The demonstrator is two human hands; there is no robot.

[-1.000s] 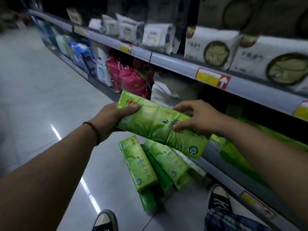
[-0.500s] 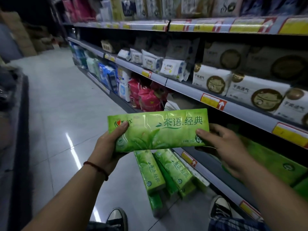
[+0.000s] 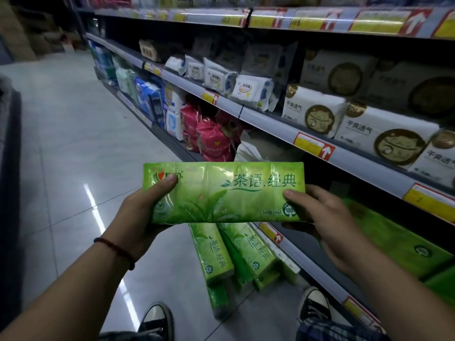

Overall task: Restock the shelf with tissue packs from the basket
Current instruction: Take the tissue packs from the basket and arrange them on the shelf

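Note:
I hold a long green tissue pack (image 3: 224,193) level in front of me, its printed face toward the camera. My left hand (image 3: 140,217) grips its left end with the thumb on the front. At the right end my right hand (image 3: 322,217) grips it, thumb on the front face. Below it, several more green tissue packs (image 3: 234,254) stand on end on the floor; no basket shows around them. Green packs (image 3: 403,244) lie on the low shelf to the right of my right hand.
Shelving (image 3: 275,124) runs along the right with grey rails and yellow price tags. White packs (image 3: 384,134) fill the shelf above; pink bags (image 3: 211,141) and blue packs (image 3: 147,97) sit lower left. Tiled aisle floor (image 3: 73,143) stretches left. My shoes (image 3: 157,321) are below.
The pack has been lifted and turned from a tilt to level, with its printed face toward me. My view has risen toward the upper shelves. Both hands kept hold of it.

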